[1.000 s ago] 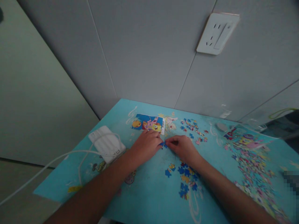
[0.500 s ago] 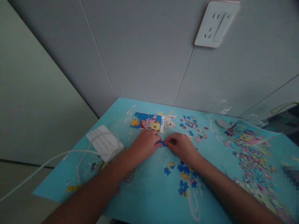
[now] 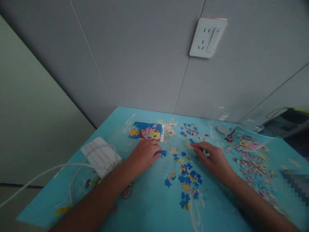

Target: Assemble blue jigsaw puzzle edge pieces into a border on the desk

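— Fingertips of my left hand (image 3: 145, 154) rest on a small blue piece (image 3: 163, 153), pressing it flat on the desk (image 3: 149, 206) just below the picture card (image 3: 146, 131).

— And your other hand?

— My right hand (image 3: 213, 159) lies loosely spread, palm down, index finger stretched toward a pale piece (image 3: 188, 145) — touching it or just short of it, I cannot tell. It grips nothing that I can see.

— Where are the rest of the pieces?

— A blue and yellow cluster (image 3: 187, 180) sits between my two wrists, a small scatter (image 3: 191, 130) lies near the wall, and a big heap (image 3: 253, 167) spreads off to my right beside a printed sheet (image 3: 243, 140).

— How would you handle it?

— I'd judge it best to keep the blue piece pinned so it doesn't skid, slide the pale one over with a fingertip rather than pinch it, and check the colour against the card before pressing tabs together. The charger (image 3: 101, 156) and its cable (image 3: 48, 170) are well clear on my left.
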A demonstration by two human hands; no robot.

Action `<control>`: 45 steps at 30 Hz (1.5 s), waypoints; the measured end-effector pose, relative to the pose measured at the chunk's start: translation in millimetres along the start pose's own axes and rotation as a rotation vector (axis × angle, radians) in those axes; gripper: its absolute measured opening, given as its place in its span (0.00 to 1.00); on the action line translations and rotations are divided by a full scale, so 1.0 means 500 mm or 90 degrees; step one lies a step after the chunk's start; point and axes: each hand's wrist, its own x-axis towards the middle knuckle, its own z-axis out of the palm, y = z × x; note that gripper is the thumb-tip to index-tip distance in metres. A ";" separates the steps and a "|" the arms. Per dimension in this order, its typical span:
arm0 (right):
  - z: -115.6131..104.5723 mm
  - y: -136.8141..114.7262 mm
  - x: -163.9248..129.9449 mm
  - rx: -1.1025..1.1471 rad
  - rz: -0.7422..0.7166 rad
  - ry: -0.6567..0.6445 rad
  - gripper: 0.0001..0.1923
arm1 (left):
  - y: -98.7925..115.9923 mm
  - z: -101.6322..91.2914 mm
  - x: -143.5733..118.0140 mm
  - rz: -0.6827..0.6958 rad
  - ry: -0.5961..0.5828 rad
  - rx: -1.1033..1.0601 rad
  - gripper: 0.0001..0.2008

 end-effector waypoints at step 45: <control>0.086 -0.071 0.061 0.136 0.116 -0.166 0.07 | 0.009 0.012 -0.003 0.121 -0.044 -0.019 0.12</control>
